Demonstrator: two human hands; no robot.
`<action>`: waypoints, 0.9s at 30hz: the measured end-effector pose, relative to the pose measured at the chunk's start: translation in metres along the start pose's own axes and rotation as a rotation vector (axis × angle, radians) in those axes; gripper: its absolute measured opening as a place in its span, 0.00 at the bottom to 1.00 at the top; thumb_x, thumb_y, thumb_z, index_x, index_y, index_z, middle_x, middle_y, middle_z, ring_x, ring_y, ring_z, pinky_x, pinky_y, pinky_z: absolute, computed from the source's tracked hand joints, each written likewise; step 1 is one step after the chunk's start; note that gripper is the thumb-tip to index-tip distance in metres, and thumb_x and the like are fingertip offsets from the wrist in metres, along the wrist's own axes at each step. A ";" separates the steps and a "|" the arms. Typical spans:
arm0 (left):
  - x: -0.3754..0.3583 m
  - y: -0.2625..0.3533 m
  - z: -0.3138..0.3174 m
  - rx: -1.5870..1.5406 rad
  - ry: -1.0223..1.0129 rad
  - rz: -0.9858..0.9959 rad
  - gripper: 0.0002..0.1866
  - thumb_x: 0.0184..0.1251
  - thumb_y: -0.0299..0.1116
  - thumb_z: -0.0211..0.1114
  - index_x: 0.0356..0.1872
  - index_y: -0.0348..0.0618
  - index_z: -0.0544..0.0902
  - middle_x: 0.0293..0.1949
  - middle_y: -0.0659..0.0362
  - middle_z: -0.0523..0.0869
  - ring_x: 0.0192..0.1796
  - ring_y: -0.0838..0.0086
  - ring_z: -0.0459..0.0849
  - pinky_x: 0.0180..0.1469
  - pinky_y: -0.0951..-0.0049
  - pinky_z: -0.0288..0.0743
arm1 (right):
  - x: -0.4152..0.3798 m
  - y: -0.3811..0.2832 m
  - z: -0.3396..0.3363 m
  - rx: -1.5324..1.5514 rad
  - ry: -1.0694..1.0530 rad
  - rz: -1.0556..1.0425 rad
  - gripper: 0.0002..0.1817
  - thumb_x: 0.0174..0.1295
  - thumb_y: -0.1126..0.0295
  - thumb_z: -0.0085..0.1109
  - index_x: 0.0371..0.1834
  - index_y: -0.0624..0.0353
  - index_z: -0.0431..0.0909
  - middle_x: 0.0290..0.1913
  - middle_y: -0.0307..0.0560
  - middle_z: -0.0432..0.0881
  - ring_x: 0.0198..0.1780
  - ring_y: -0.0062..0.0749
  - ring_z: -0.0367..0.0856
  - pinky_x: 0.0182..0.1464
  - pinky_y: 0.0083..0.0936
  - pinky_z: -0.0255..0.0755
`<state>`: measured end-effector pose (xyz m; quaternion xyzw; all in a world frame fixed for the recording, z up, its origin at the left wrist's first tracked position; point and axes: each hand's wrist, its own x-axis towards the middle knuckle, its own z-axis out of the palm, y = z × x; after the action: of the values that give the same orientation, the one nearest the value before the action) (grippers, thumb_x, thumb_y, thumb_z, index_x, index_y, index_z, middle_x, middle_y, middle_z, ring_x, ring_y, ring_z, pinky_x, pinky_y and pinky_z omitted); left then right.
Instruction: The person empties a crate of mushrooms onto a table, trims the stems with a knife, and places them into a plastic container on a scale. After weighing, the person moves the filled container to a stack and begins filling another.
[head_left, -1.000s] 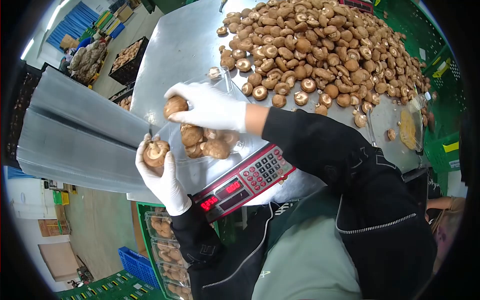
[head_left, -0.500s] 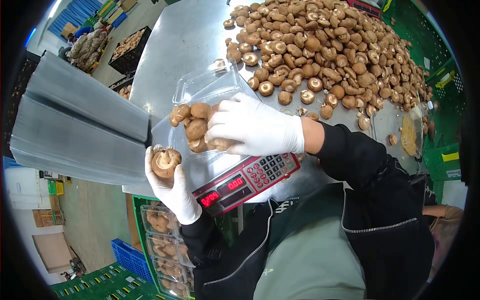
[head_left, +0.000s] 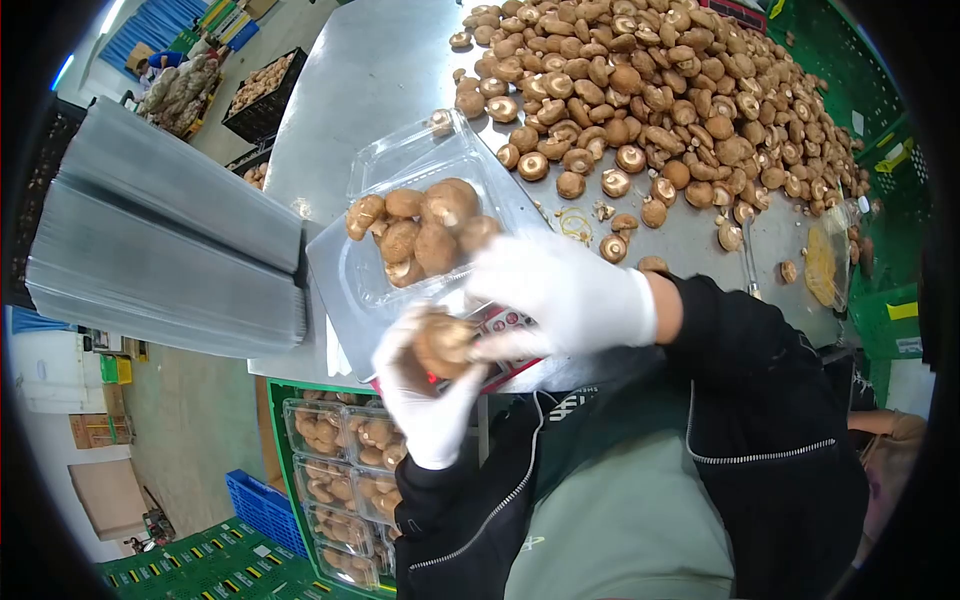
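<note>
My left hand [head_left: 428,420], in a white glove, is closed around a shiitake mushroom [head_left: 445,345] over the front of the scale. My right hand [head_left: 585,295], also gloved and smeared by motion, reaches in from the right with a fingertip at the mushroom's stem. Just beyond both hands, an open clear plastic clamshell [head_left: 352,262] holds several shiitakes [head_left: 435,247], caps mostly upward. It rests on the metal plate of a red scale [head_left: 520,372], whose keypad and display are largely hidden behind my hands.
A large heap of shiitakes [head_left: 640,90] covers the far right of the metal table [head_left: 335,110]. Stacked clear plastic containers [head_left: 165,235] stand at left. Filled clamshells [head_left: 320,430] sit in a green crate below the table edge. A knife [head_left: 750,262] lies at right.
My right hand has left the mushrooms in the clamshell and come toward me to the one in my left hand. My left hand has shifted right, in front of the scale's display.
</note>
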<state>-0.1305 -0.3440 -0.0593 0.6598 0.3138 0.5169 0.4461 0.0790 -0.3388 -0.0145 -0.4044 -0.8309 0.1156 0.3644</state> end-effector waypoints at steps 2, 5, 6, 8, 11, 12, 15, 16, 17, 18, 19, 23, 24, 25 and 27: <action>-0.012 -0.002 0.015 0.034 -0.187 0.052 0.38 0.45 0.18 0.77 0.61 0.40 0.69 0.61 0.48 0.74 0.66 0.58 0.74 0.69 0.58 0.68 | -0.031 -0.008 -0.011 -0.063 -0.148 0.014 0.10 0.62 0.62 0.63 0.37 0.55 0.78 0.35 0.47 0.77 0.40 0.44 0.79 0.42 0.35 0.72; -0.021 -0.006 0.036 0.108 -0.345 0.095 0.35 0.43 0.19 0.80 0.56 0.40 0.74 0.58 0.48 0.78 0.63 0.57 0.78 0.65 0.59 0.74 | -0.079 -0.015 -0.017 0.106 -0.208 0.291 0.09 0.63 0.63 0.63 0.37 0.56 0.77 0.35 0.46 0.79 0.39 0.44 0.81 0.38 0.37 0.74; -0.022 -0.003 0.042 0.118 -0.377 0.112 0.35 0.42 0.19 0.79 0.56 0.40 0.76 0.58 0.48 0.79 0.61 0.56 0.79 0.62 0.61 0.75 | -0.093 -0.019 -0.019 0.129 -0.199 0.347 0.08 0.62 0.65 0.63 0.37 0.56 0.77 0.34 0.47 0.79 0.38 0.45 0.81 0.37 0.37 0.74; -0.026 -0.002 0.054 0.132 -0.457 0.115 0.35 0.39 0.20 0.78 0.56 0.42 0.77 0.58 0.51 0.79 0.59 0.55 0.80 0.58 0.64 0.77 | -0.115 -0.025 -0.022 0.168 -0.176 0.456 0.07 0.61 0.70 0.63 0.37 0.58 0.76 0.34 0.49 0.79 0.38 0.47 0.81 0.37 0.38 0.74; -0.025 0.001 0.069 0.229 -0.536 0.161 0.35 0.39 0.19 0.79 0.55 0.43 0.77 0.57 0.51 0.80 0.58 0.56 0.80 0.58 0.64 0.77 | -0.138 -0.029 -0.021 0.074 -0.106 0.522 0.06 0.60 0.74 0.62 0.38 0.59 0.76 0.31 0.51 0.78 0.34 0.50 0.81 0.35 0.39 0.74; -0.026 0.001 0.074 0.258 -0.553 0.160 0.35 0.39 0.19 0.78 0.55 0.43 0.77 0.57 0.51 0.80 0.58 0.56 0.80 0.58 0.64 0.77 | -0.146 -0.028 -0.018 0.065 -0.054 0.552 0.05 0.59 0.74 0.62 0.38 0.60 0.77 0.29 0.53 0.77 0.31 0.52 0.80 0.33 0.38 0.73; -0.029 0.002 0.088 0.305 -0.591 0.154 0.33 0.41 0.19 0.77 0.55 0.42 0.77 0.57 0.52 0.79 0.58 0.56 0.79 0.58 0.64 0.76 | -0.159 -0.028 -0.016 0.040 0.028 0.604 0.04 0.58 0.74 0.62 0.35 0.61 0.79 0.27 0.53 0.77 0.28 0.51 0.79 0.31 0.36 0.73; -0.030 0.002 0.092 0.295 -0.590 0.143 0.33 0.41 0.20 0.77 0.55 0.42 0.77 0.57 0.52 0.79 0.58 0.56 0.79 0.58 0.64 0.76 | -0.162 -0.028 -0.016 0.035 0.051 0.630 0.04 0.57 0.74 0.63 0.34 0.61 0.79 0.26 0.53 0.77 0.27 0.50 0.79 0.30 0.36 0.73; -0.031 0.002 0.096 0.284 -0.591 0.132 0.32 0.42 0.20 0.77 0.54 0.42 0.77 0.57 0.52 0.79 0.58 0.55 0.79 0.58 0.64 0.76 | -0.165 -0.028 -0.016 0.030 0.073 0.658 0.04 0.57 0.74 0.63 0.32 0.61 0.79 0.25 0.53 0.77 0.26 0.49 0.79 0.29 0.36 0.73; -0.032 -0.001 0.100 0.280 -0.579 0.145 0.32 0.42 0.19 0.77 0.54 0.41 0.77 0.57 0.51 0.79 0.58 0.55 0.79 0.58 0.63 0.76 | -0.167 -0.028 -0.015 0.025 0.096 0.689 0.03 0.56 0.74 0.63 0.31 0.61 0.79 0.24 0.54 0.76 0.25 0.49 0.79 0.29 0.35 0.73; -0.033 -0.001 0.102 0.268 -0.555 0.148 0.32 0.42 0.19 0.75 0.54 0.41 0.77 0.56 0.51 0.79 0.57 0.54 0.79 0.58 0.62 0.76 | -0.169 -0.027 -0.012 0.035 0.139 0.702 0.03 0.56 0.74 0.63 0.30 0.61 0.79 0.23 0.54 0.76 0.24 0.48 0.79 0.28 0.35 0.73; -0.037 -0.013 0.117 0.224 -0.436 0.171 0.31 0.40 0.18 0.77 0.51 0.38 0.77 0.53 0.47 0.81 0.56 0.56 0.82 0.59 0.65 0.77 | -0.172 -0.025 -0.010 0.087 0.261 0.773 0.02 0.55 0.76 0.62 0.30 0.62 0.79 0.21 0.51 0.74 0.21 0.35 0.76 0.27 0.29 0.70; -0.038 -0.015 0.121 0.205 -0.409 0.161 0.30 0.41 0.18 0.77 0.51 0.38 0.77 0.53 0.47 0.81 0.56 0.58 0.82 0.59 0.65 0.76 | -0.173 -0.025 -0.011 0.107 0.288 0.796 0.02 0.55 0.77 0.61 0.31 0.63 0.79 0.21 0.50 0.74 0.21 0.30 0.74 0.26 0.26 0.68; -0.039 -0.016 0.125 0.188 -0.385 0.151 0.30 0.42 0.18 0.78 0.50 0.37 0.77 0.53 0.48 0.81 0.56 0.59 0.82 0.60 0.65 0.76 | -0.174 -0.025 -0.012 0.122 0.315 0.796 0.02 0.55 0.77 0.61 0.31 0.63 0.79 0.20 0.48 0.74 0.21 0.27 0.74 0.27 0.25 0.68; -0.040 -0.016 0.132 0.124 -0.362 0.103 0.28 0.44 0.18 0.78 0.50 0.36 0.77 0.52 0.49 0.81 0.56 0.60 0.82 0.61 0.65 0.75 | -0.175 -0.022 -0.013 0.164 0.370 0.782 0.01 0.56 0.78 0.60 0.30 0.63 0.79 0.20 0.44 0.75 0.22 0.22 0.73 0.27 0.23 0.68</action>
<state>-0.0135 -0.4074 -0.0995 0.7834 0.2254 0.3918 0.4266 0.1464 -0.4869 -0.0839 -0.6721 -0.5242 0.2358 0.4668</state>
